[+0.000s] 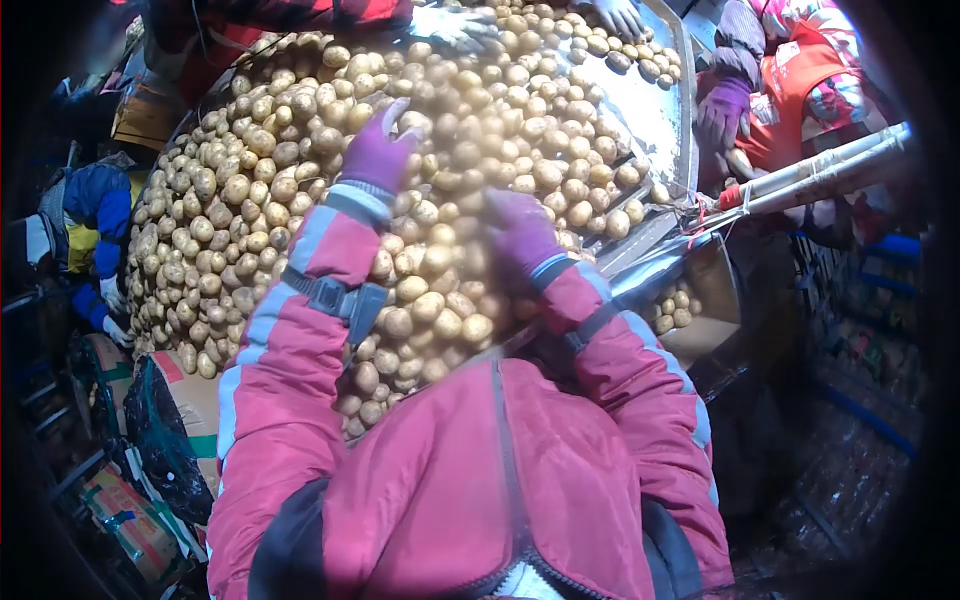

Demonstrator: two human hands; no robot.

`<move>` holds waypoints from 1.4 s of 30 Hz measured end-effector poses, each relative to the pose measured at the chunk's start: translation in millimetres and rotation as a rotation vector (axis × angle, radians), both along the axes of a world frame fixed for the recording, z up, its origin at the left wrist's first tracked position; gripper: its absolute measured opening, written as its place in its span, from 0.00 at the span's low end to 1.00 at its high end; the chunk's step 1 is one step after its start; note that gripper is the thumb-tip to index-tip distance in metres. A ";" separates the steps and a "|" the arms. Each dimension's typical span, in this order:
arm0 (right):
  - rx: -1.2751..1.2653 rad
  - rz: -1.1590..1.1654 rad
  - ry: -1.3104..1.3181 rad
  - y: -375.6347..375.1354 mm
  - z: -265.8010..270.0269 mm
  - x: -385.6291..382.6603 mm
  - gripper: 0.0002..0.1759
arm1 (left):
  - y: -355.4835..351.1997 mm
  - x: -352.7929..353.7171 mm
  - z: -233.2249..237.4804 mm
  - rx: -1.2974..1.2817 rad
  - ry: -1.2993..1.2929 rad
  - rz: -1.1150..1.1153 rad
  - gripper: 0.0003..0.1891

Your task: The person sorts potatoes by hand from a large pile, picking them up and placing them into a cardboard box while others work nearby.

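Note:
A broad heap of potatoes (240, 190) lies in front of me. My left hand (380, 152), in a purple glove, is over the middle of the heap with fingers apart, and I see nothing held in it. My right hand (522, 235), also purple-gloved, is near the heap's right side, low over the potatoes; its fingers are smeared by motion. Between and beyond my hands some potatoes look blurred, as if rolling.
A metal chute (640, 115) borders the heap at right, and a wrapped pole (820, 175) juts out there. Below it a cardboard box (700, 325) holds several potatoes. Co-workers' gloved hands (452, 27) reach in from the far side. Cartons (180, 400) stand at left.

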State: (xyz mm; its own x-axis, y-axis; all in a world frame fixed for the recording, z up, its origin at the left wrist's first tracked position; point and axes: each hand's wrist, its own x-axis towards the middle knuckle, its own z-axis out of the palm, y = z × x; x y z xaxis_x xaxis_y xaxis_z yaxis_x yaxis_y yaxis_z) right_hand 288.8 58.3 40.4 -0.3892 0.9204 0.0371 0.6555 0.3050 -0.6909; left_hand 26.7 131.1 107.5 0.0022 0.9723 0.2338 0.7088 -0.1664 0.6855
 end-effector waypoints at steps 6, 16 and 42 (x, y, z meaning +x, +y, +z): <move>0.159 -0.208 0.025 19.9 5.2 41.4 0.15 | -78.1 -42.5 52.7 -0.221 -0.262 0.098 0.26; -0.028 0.033 0.229 27.9 17.3 -29.6 0.19 | -137.0 37.1 61.6 -0.360 0.675 -0.424 0.25; 0.145 0.402 -0.085 -28.7 63.8 -89.4 0.17 | -193.5 -8.4 9.7 -0.097 0.841 -0.335 0.23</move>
State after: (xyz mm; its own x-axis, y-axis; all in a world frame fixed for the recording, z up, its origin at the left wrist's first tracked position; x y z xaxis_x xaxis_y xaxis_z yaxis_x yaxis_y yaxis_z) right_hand 199.5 29.6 104.2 -0.7230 0.6825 0.1074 0.5173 0.6378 -0.5706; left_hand 18.3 -62.5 117.2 0.4206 0.9055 -0.0556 0.9065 -0.4219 -0.0139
